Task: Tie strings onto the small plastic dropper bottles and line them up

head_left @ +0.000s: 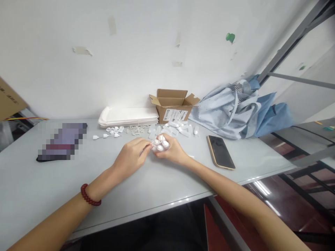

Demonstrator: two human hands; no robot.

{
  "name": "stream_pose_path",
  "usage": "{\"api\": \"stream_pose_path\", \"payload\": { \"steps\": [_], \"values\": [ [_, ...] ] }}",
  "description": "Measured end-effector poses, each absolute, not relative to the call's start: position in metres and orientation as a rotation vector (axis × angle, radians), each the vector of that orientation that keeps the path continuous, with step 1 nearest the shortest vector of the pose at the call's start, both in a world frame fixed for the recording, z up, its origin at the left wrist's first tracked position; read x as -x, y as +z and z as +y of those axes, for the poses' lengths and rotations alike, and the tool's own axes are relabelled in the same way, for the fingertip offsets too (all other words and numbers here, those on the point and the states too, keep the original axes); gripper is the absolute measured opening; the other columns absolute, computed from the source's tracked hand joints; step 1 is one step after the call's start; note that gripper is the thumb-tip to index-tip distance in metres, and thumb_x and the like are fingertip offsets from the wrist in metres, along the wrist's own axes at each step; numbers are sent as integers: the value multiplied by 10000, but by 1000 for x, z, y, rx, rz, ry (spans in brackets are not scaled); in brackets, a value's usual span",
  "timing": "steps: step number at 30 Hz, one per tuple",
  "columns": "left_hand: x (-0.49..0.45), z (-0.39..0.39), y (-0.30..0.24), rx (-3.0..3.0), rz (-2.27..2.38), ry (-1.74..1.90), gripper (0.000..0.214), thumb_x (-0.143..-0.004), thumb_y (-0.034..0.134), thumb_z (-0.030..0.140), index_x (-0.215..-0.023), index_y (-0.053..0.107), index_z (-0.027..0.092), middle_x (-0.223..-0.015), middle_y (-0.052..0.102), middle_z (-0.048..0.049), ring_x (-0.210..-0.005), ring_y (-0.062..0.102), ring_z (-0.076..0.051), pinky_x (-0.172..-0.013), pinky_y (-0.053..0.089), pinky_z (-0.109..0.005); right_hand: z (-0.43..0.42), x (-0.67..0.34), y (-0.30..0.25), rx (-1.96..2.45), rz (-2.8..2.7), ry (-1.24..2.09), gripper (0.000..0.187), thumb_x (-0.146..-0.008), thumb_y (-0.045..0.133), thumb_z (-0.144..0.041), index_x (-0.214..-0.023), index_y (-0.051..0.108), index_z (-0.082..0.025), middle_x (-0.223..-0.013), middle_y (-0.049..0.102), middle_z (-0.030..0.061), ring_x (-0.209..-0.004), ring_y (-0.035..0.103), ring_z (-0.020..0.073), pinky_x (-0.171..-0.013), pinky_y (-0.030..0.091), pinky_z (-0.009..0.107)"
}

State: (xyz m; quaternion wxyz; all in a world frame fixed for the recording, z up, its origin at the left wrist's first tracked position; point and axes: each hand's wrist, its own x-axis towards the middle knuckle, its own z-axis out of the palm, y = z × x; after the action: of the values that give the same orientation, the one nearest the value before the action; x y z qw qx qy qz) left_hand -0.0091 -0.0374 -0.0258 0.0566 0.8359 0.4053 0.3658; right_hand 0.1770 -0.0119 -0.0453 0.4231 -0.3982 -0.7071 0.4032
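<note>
My right hand (172,150) is wrapped round a bundle of several small white-capped bottles (162,143), their caps facing up towards me. My left hand (133,153), with a red bead bracelet (89,195) on its wrist, is closed in a pinch at the bundle's left side. Whatever its fingertips hold is too small to make out. Behind my hands lie loose translucent plastic bottles (180,128) and a tangle of pale thin bands (138,129). Farther left are several small white caps (115,130), some with thin tips.
An open cardboard box (172,108) stands against the wall beside a stack of white sheets or bags (128,116). A phone (222,152) lies at the right, a pixelated dark object (62,141) at the left. Light blue cloth (222,111) is heaped at the back right.
</note>
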Motion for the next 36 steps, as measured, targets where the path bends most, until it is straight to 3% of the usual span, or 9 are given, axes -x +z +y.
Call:
{"api": "stream_pose_path", "payload": {
  "steps": [7, 13, 17, 21, 26, 29, 36],
  "values": [
    [17, -35, -18, -2625, 1198, 1359, 214, -911, 505, 185, -722, 602, 161, -639, 588, -8, -592, 532, -133, -570, 407, -258, 6, -192, -43, 1023, -1901, 675, 347, -555, 691, -215, -876, 563, -183, -743, 573, -37, -678, 509, 127, -649, 395, 238],
    [5, -41, -24, -2677, 1083, 1329, 100, -889, 581, 230, -872, 641, 152, -773, 637, -41, -711, 580, -153, -648, 447, -264, 4, -190, -47, 1067, -1945, 549, 350, -584, 687, -255, -905, 562, -193, -793, 618, -1, -711, 544, 161, -671, 409, 263],
    [-1, -49, -27, -2689, 1102, 1298, 153, -900, 524, 147, -788, 628, 150, -658, 566, -2, -552, 485, -105, -531, 378, -238, 2, -188, -49, 1066, -1990, 512, 321, -602, 670, -238, -903, 566, -197, -829, 632, 12, -727, 549, 163, -679, 408, 262],
    [1, -53, -17, -2557, 1114, 1464, 204, -875, 556, 150, -672, 571, 161, -569, 491, 32, -501, 430, -85, -518, 364, -221, 8, -196, -52, 1075, -1989, 483, 303, -589, 651, -204, -880, 567, -189, -797, 622, 5, -713, 547, 161, -667, 403, 262],
    [2, -51, -21, -2714, 1217, 1221, 153, -913, 522, 237, -828, 625, 162, -653, 567, 6, -524, 483, -102, -525, 377, -231, 3, -190, -53, 1024, -2022, 483, 299, -634, 679, -245, -907, 569, -190, -834, 628, 20, -721, 546, 162, -674, 401, 267],
    [1, -50, -29, -2865, 1266, 1079, 233, -942, 456, 218, -771, 600, 154, -665, 593, -16, -527, 505, -120, -496, 350, -248, -1, -183, -53, 1005, -2065, 508, 282, -653, 679, -246, -905, 563, -195, -842, 630, 24, -721, 540, 160, -675, 401, 265],
    [3, -50, -26, -2763, 1145, 1382, 148, -922, 494, 183, -813, 591, 154, -658, 593, -9, -531, 511, -108, -520, 385, -232, 11, -193, -55, 983, -2066, 450, 255, -665, 659, -206, -898, 556, -187, -841, 618, 22, -753, 553, 169, -691, 404, 268]
  ]
}}
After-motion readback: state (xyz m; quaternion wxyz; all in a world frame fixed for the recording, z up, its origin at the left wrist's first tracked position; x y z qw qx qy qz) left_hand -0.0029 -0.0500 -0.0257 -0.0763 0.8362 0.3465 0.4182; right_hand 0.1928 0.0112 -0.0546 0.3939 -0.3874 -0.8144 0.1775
